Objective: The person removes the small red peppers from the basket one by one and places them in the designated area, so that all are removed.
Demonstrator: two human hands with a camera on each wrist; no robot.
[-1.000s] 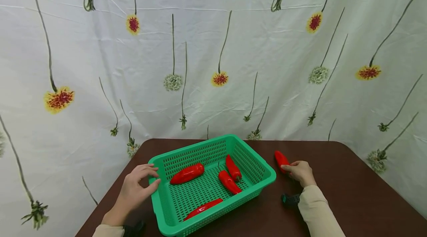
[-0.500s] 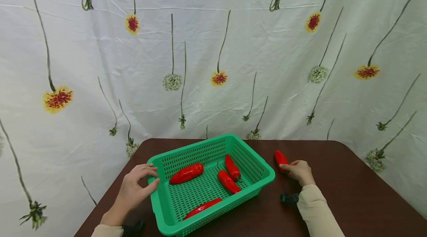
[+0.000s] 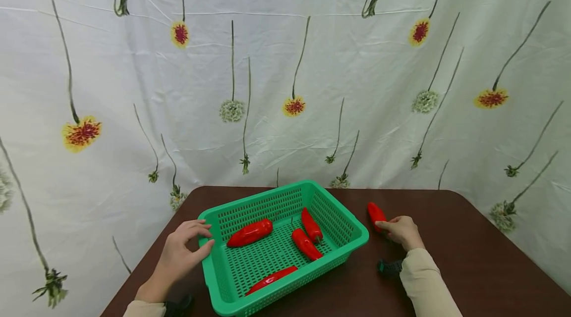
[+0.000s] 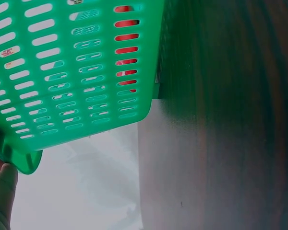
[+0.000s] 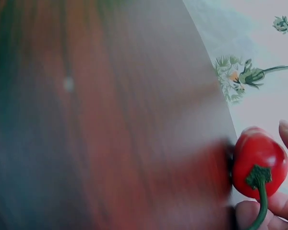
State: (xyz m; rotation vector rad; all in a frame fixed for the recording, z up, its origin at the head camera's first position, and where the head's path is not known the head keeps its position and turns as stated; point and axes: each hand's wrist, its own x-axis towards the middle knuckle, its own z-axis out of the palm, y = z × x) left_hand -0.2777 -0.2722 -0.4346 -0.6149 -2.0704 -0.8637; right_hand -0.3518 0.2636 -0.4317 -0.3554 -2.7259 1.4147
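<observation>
In the head view, a green plastic basket (image 3: 285,240) with slotted walls sits on the table. Inside it lie several long red peppers, one of them a fat red pepper (image 3: 251,233). My left hand (image 3: 178,252) rests at the basket's left rim with fingers loosely bent; in the left wrist view a fingertip (image 4: 6,179) touches the outer rim. Outside the basket, my right hand (image 3: 403,230) holds a long red pepper (image 3: 376,213) lying on the table between thumb and fingers. Its green stem (image 5: 260,178) points toward the camera in the right wrist view.
The dark brown table (image 3: 450,237) narrows toward the back, where a white curtain (image 3: 276,59) with printed flowers hangs. A dark strap-like object (image 3: 389,267) shows beside the right cuff, and a similar dark one (image 3: 179,305) by the left wrist.
</observation>
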